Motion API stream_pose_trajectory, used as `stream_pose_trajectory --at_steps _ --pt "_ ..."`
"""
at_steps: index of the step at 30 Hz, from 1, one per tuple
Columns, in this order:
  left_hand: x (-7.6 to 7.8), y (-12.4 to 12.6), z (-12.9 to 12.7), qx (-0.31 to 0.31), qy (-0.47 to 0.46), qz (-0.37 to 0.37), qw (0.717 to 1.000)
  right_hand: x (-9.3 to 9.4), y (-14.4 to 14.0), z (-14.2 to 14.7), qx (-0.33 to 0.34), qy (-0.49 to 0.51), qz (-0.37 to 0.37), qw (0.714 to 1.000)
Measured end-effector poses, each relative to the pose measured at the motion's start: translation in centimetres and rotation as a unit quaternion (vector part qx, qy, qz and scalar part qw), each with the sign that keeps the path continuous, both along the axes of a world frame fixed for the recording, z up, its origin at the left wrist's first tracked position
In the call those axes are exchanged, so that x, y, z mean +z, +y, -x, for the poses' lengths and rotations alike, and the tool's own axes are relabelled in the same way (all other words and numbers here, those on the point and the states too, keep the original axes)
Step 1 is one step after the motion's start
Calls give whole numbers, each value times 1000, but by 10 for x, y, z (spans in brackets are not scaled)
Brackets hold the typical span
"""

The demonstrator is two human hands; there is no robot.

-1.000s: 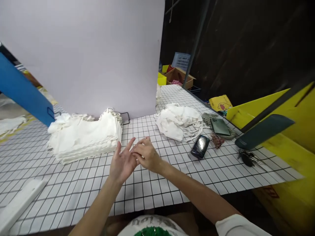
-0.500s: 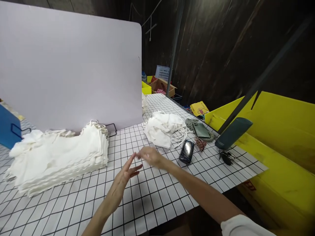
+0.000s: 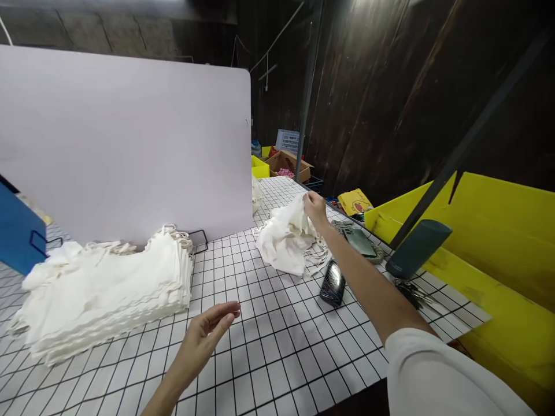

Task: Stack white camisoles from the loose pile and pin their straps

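A loose heap of white cloth pieces with strings [image 3: 281, 242] lies right of centre on the table. My right hand [image 3: 315, 209] pinches a white cloth piece [image 3: 296, 209] at the heap's far right side and lifts part of it. My left hand [image 3: 208, 335] hovers over the grid-patterned table cover [image 3: 260, 341], thumb and fingers a little apart, with nothing in it. To its left lies a thick, neat stack of white cloth pieces [image 3: 113, 283] with strings along the far edge.
A white panel [image 3: 130, 144] stands behind the stack. On the right are a dark phone-like object [image 3: 333, 284], a green phone [image 3: 361, 241], a dark green bottle [image 3: 418, 248] and keys [image 3: 416, 293]. Yellow bins [image 3: 503, 231] flank the table's right edge; a metal post [image 3: 307, 98] rises behind.
My right hand has moved away from the left hand, forward and right to the heap, and has taken hold of a white cloth piece. My left hand has drawn slightly lower.
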State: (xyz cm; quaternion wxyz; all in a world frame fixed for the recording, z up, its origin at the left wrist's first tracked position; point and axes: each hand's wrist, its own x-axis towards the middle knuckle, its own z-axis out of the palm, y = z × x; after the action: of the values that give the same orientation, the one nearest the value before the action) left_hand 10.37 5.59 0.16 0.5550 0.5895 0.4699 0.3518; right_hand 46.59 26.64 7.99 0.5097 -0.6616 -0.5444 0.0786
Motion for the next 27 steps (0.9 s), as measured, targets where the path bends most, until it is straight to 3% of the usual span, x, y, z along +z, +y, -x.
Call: stream_pose_trajectory --at_steps 3,6,8,11,13,15,18,21,23,25,27 --pt "3 14 -4 17 -8 -3 1000 53 -5 -2 36 26 -57 997" --pt "22 26 -21 17 -19 -28 999 95 -36 18 191 75 -90 975" --pt "44 34 -37 27 -42 -70 996 110 -66 44 302 81 -62 948" --pt "75 43 -61 58 -86 -171 980 115 -107 86 413 82 14 907" --pt "86 46 -68 57 -77 -175 980 110 -126 105 461 109 64 879" --pt "88 43 -65 61 -56 -100 992 100 -137 112 477 143 106 861" --pt "83 29 -45 77 -66 28 994 79 -145 108 478 156 183 845" --pt "76 12 -21 92 -104 61 988 49 -146 99 488 98 251 830" --pt "70 3 -8 115 -128 70 983 25 -145 96 474 6 259 842" --pt "62 -3 4 146 -163 99 971 1 -144 96 412 -109 235 874" --pt "52 -7 14 186 -199 145 951 -19 -144 97 338 -161 219 901"
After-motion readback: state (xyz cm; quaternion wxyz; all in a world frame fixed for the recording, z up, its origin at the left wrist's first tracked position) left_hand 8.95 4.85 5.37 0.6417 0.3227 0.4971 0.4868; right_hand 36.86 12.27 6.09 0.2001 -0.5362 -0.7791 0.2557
